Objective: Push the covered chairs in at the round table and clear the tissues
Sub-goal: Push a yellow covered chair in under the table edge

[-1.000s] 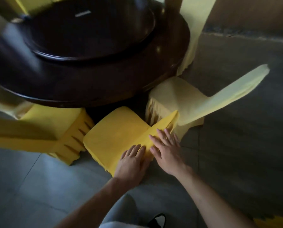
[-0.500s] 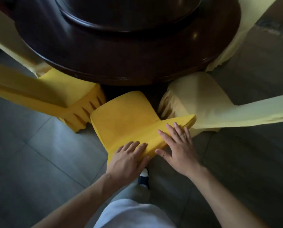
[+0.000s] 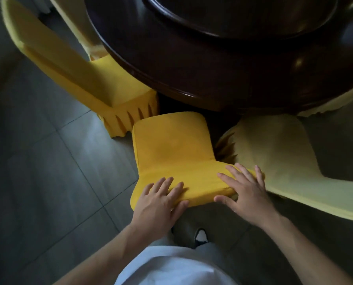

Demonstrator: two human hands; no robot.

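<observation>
At the left, a yellow covered chair [image 3: 101, 87] is seen set close against the dark round table [image 3: 223, 64], its seat partly under the rim. In the middle, a second yellow chair [image 3: 171, 147] is placed with its seat pointing at the table, the front edge just short of the rim and not yet beneath it. The top of its back is held by both hands: the left hand [image 3: 158, 202] is laid over the left part with fingers bent over the edge and the thumb tucked underneath, and the right hand [image 3: 245, 190] is spread over the right end, fingers forward on top and thumb against the near face, so the backrest is gripped rather than merely touched. To the right, a pale chair [image 3: 274, 149] is found just beside the middle one, angled away from the table. The pushing-in step is judged to be in hand, with the middle chair partly done. A straight forward push is called for next, kept clear of both neighbouring skirts. No tissues can be seen on the visible part of the table, so that part is taken as not yet reached.
</observation>
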